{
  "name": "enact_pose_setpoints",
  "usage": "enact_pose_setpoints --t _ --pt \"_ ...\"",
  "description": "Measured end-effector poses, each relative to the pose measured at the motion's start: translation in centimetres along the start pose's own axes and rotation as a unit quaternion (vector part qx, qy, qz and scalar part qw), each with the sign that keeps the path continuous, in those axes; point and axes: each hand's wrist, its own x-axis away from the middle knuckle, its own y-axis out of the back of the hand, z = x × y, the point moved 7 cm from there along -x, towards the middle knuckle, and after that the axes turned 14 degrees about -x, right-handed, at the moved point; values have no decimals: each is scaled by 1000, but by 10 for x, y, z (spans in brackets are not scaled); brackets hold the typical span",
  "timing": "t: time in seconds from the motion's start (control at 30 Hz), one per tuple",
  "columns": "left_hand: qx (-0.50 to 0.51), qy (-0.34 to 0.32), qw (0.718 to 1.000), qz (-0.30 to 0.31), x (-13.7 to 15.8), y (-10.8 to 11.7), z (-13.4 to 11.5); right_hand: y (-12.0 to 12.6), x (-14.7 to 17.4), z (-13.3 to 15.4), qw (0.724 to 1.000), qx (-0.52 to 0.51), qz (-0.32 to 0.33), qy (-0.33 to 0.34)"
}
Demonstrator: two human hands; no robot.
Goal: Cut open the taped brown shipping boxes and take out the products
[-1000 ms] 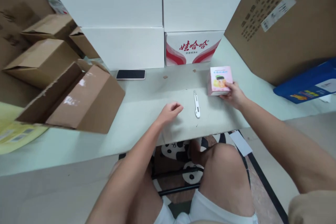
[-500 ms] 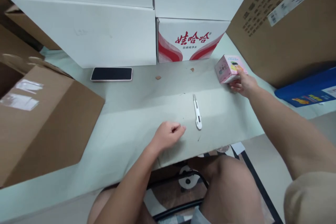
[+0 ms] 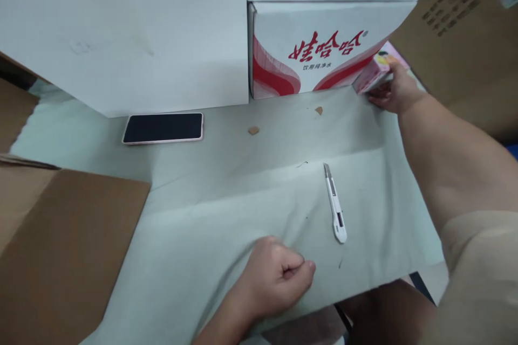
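Observation:
At the back right of the table, my right hand (image 3: 394, 86) grips a small pink box (image 3: 372, 71), its fingers over the near side. The box sits close to the corner between the red-and-white carton (image 3: 324, 54) and the big brown carton (image 3: 461, 54). My left hand (image 3: 279, 275) rests as a loose fist near the table's front edge, with nothing visible in it. A white utility knife (image 3: 334, 205) lies to the right of that fist, its blade end pointing away from me.
A phone (image 3: 162, 128) lies dark screen up in front of a white box (image 3: 129, 48). An open brown cardboard box (image 3: 81, 242) stands at the left. Two brown scraps, including a cardboard bit (image 3: 253, 130), lie on the cloth-covered table (image 3: 202, 172).
My right hand has moved the pink box farther back, into the corner by the cartons. The camera view has moved closer to the table. My left hand stays in a fist.

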Motion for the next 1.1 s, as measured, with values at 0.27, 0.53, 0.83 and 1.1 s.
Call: enact_pose_setpoints --t 0.27,0.53,0.83,1.1 --pt "22 -20 1000 9 -1 0 -1 -16 16 -21 999 17 48 -2" --pt "-49 6 998 -38 -1 6 -10 -49 81 29 967 198 142 75" --pt "-188 70 975 -96 44 15 -12 -161 301 196 849 154 395 316" --pt "-165 55 978 -118 71 31 -1 -287 413 353 822 58 440 356"
